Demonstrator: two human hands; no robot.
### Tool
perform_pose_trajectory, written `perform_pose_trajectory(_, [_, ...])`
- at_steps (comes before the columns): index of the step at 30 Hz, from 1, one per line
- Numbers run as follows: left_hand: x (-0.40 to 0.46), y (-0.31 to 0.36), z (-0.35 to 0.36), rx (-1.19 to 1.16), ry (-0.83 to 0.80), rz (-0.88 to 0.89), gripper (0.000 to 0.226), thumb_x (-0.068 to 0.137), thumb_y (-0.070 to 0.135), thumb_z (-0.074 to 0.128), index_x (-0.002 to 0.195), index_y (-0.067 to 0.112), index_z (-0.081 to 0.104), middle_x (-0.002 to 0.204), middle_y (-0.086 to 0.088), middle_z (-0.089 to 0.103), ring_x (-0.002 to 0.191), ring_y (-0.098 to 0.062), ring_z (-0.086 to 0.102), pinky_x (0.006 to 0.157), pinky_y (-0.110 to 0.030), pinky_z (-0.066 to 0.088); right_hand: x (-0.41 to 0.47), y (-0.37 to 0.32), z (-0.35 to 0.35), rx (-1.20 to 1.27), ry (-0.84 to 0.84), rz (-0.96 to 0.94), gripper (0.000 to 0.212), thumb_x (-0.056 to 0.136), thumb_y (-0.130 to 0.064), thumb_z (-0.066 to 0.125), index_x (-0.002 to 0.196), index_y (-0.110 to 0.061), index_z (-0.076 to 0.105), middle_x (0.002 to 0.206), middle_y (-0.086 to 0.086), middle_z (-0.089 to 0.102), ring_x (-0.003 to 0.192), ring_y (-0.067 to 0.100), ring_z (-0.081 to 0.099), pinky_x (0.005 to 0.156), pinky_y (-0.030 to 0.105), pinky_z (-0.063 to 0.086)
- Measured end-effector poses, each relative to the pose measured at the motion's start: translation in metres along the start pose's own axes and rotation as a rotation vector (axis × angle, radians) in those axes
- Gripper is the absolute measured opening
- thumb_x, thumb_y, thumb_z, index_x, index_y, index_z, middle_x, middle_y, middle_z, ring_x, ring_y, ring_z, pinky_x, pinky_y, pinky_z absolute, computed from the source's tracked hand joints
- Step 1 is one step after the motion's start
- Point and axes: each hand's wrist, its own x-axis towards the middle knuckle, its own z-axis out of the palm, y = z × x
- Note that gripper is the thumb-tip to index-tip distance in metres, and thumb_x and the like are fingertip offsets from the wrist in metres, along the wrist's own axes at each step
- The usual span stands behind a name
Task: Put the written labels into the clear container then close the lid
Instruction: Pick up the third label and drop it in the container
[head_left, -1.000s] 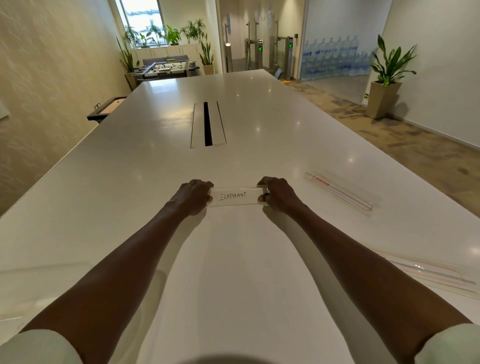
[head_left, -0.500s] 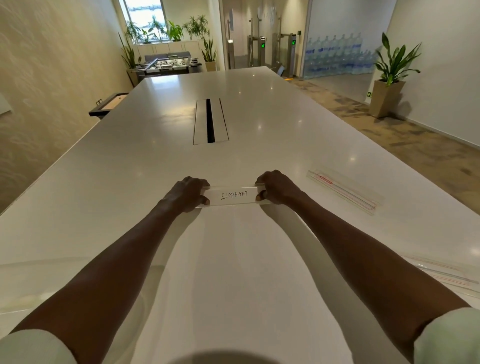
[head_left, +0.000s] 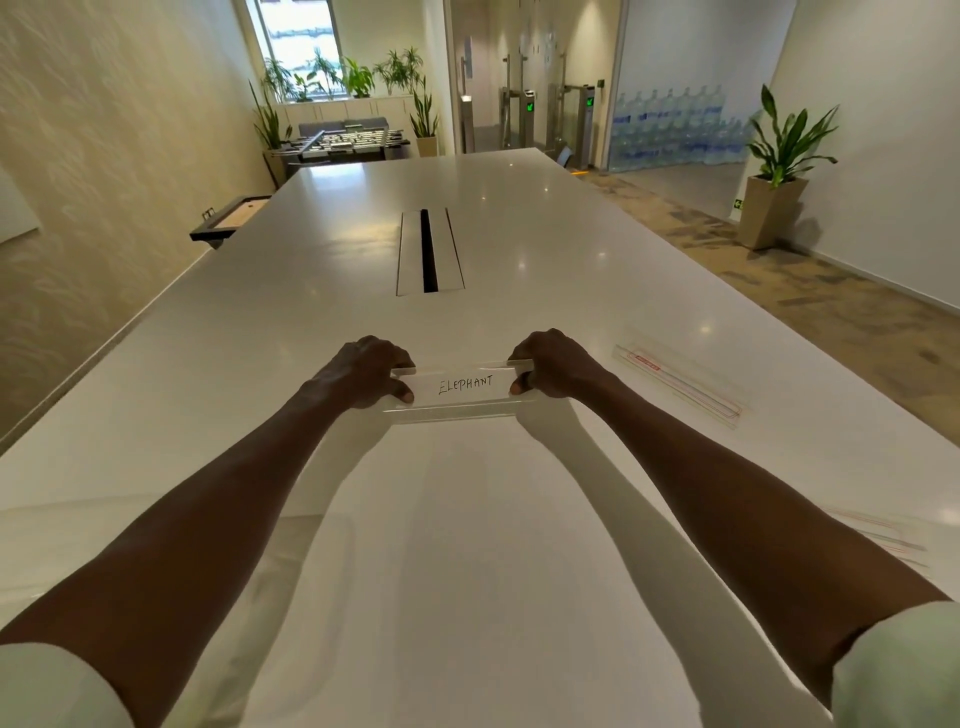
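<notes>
A long, narrow clear container lies crosswise on the white table in front of me. A white paper label with "ELEPHANT" written on it shows through its clear top. My left hand grips the container's left end, thumb on the near side. At the right end, my right hand pinches it the same way. Whether the lid is fully down I cannot tell.
A second clear container with a red mark lies to the right of my right hand. Another clear piece lies by my right forearm. A cable slot sits in the table's middle. A potted plant stands on the floor at right.
Both hands keep hold of the container's ends, and the container has tilted a little so its near edge shows. The camera has dipped slightly.
</notes>
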Motion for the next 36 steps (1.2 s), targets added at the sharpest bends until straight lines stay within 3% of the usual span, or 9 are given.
perform_pose_trajectory(5, [-0.024,-0.005,-0.027,-0.052,0.011,0.029,0.043,0.075,0.031,0.077,0.113,0.013,0.069,0.114,-0.007,0.068,0.107,-0.026,0.058,0.092,-0.044,0.048,-0.019,-0.023,-0.018,-0.013,0.034,-0.051,0.030,0.070,-0.023,0.081,0.099,-0.017,0.074,0.098,0.010,0.070,0.093,0.030,0.062,0.068,0.027,0.038])
perform_pose_trajectory(11, [-0.061,-0.014,-0.063,-0.066,0.048,0.051,0.043,0.073,0.027,0.080,0.112,0.013,0.070,0.114,-0.006,0.069,0.105,-0.024,0.060,0.093,-0.043,0.050,-0.052,-0.061,-0.041,-0.019,0.064,-0.116,0.027,0.070,-0.022,0.082,0.094,-0.010,0.075,0.088,0.012,0.072,0.085,0.031,0.064,0.069,0.036,0.050])
perform_pose_trajectory(16, [-0.096,-0.029,-0.093,-0.050,0.076,0.031,0.045,0.071,0.032,0.081,0.113,0.019,0.070,0.116,-0.002,0.068,0.109,-0.022,0.055,0.097,-0.045,0.046,-0.081,-0.098,-0.052,-0.034,0.099,-0.183,0.035,0.072,-0.025,0.082,0.102,-0.009,0.075,0.096,0.012,0.072,0.088,0.029,0.065,0.071,0.034,0.050])
perform_pose_trajectory(23, [-0.156,-0.056,-0.125,-0.052,0.101,0.008,0.047,0.069,0.032,0.083,0.112,0.019,0.071,0.115,-0.003,0.069,0.108,-0.024,0.056,0.098,-0.045,0.045,-0.116,-0.157,-0.054,-0.072,0.131,-0.281,0.042,0.075,-0.030,0.081,0.109,-0.007,0.073,0.106,0.012,0.071,0.093,0.026,0.065,0.082,0.041,0.056])
perform_pose_trajectory(31, [-0.226,-0.111,-0.143,-0.085,0.117,-0.039,0.043,0.066,0.025,0.086,0.107,0.020,0.073,0.106,0.004,0.072,0.089,-0.012,0.062,0.080,-0.018,0.046,-0.140,-0.229,-0.031,-0.042,0.126,-0.360,0.046,0.076,-0.033,0.080,0.114,-0.008,0.071,0.108,0.012,0.072,0.095,0.026,0.067,0.084,0.042,0.056])
perform_pose_trajectory(33, [-0.245,-0.127,-0.144,-0.083,0.104,-0.043,0.042,0.066,0.028,0.085,0.106,0.023,0.074,0.102,0.009,0.071,0.084,-0.001,0.061,0.071,-0.006,0.041,-0.145,-0.246,-0.019,-0.029,0.118,-0.378,0.048,0.076,-0.033,0.080,0.115,-0.008,0.070,0.110,0.012,0.072,0.095,0.026,0.067,0.084,0.041,0.057])
perform_pose_trajectory(36, [-0.269,-0.148,-0.141,-0.087,0.084,-0.073,0.041,0.065,0.027,0.086,0.104,0.025,0.074,0.093,0.014,0.069,0.077,0.016,0.055,0.063,0.001,0.040,-0.153,-0.269,0.000,-0.020,0.098,-0.402,0.049,0.076,-0.034,0.080,0.116,-0.008,0.070,0.111,0.012,0.071,0.096,0.027,0.066,0.084,0.040,0.056])
